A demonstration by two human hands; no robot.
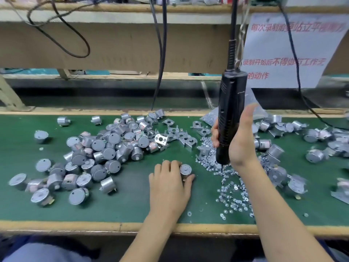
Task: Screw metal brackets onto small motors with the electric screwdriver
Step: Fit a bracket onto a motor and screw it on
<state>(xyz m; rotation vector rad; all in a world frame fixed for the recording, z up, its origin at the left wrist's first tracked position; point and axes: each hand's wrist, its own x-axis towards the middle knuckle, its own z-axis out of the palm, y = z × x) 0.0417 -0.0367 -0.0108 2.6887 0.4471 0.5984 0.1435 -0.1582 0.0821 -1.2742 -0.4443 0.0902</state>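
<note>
Green worktop (pixel 122 205), seen from the near edge outward. The left hand (pixel 170 180) lies palm down near the middle and grasps one small motor (pixel 186 170) between thumb and fingers, with the motor's flat round face turned up. Just right of it, loose screws (pixel 234 191) spread across the worktop. The right hand (pixel 240 142) is wrapped around the black electric screwdriver (pixel 231 114), which stands nearly upright with its bit down among the screws, just right of the held motor. To the left lies a heap of motors (pixel 98 152); farther, between the heap and the screwdriver, lie metal brackets (pixel 181 136). More motors and brackets (pixel 294 142) lie at the right. Beyond the right hand is a clear bag (pixel 255 103), and farther still a paper notice (pixel 294 50) printed in red.
</note>
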